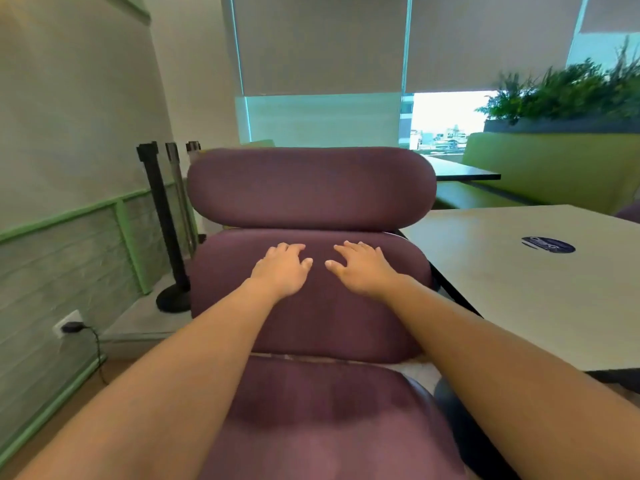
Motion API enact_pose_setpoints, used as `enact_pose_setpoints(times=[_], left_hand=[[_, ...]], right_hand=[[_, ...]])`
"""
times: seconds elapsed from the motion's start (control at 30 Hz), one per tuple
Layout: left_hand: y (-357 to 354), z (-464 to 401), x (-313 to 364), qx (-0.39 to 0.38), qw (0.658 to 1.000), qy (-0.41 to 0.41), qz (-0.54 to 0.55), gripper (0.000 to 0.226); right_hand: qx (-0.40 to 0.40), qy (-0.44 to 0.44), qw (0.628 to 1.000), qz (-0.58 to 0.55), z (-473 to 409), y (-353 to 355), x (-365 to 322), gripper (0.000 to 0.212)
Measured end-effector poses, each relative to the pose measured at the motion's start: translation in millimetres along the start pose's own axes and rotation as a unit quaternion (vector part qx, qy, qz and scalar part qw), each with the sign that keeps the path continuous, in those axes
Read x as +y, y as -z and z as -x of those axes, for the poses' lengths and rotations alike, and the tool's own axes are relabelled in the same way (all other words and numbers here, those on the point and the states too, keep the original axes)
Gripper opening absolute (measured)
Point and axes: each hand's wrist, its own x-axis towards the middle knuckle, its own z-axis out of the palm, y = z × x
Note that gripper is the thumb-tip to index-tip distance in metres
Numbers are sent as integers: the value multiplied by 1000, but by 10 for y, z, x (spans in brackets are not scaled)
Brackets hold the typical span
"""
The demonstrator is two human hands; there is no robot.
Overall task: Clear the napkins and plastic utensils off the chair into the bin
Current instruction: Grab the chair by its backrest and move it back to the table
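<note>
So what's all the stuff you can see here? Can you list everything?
Chair: one, purple, padded, centre.
Table: one, pale top, right of the chair.
Sticker: one, dark blue, round, on the table.
Barrier posts: three, dark and silver, left of the chair.
Wall socket: one, white, black plug in it, lower left.
Bench: one, green, far right.
Plants: green, above the bench.
Window blinds: grey, behind the chair.
Napkins, utensils, bin: none plainly in view.
Left hand: open, fingers on the chair back.
Right hand: open, fingers on the chair back.
</note>
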Motion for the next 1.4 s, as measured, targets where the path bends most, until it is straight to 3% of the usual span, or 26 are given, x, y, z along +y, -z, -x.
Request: enact_pose_setpoints(times=[0.5,0.67,0.87,1.03,1.27,1.4], left_hand=[[900,-2169,-458,103,994,-44,-1,55],[1237,-2703,-632,79,996,-41,-16,60],[1435,-3200,-1034,-25,995,-33,-91,65],[1487,-3503,-1301,-67,992,-18,-103,70],[1429,-3565,-1447,-1,997,-19,-74,66],[1482,-3588,-1462,-28,998,-11,-57,65]], right_hand=[[86,24,995,45,-2199,975,-457,60],[68,-16,997,36,-2676,1242,-523,60],[23,-108,993,48,-3092,1231,-423,71],[49,-159,982,87,-3281,1132,-497,76],[40,-203,970,130,-3409,1062,-598,76],[37,-216,968,125,-3385,1029,-650,73]])
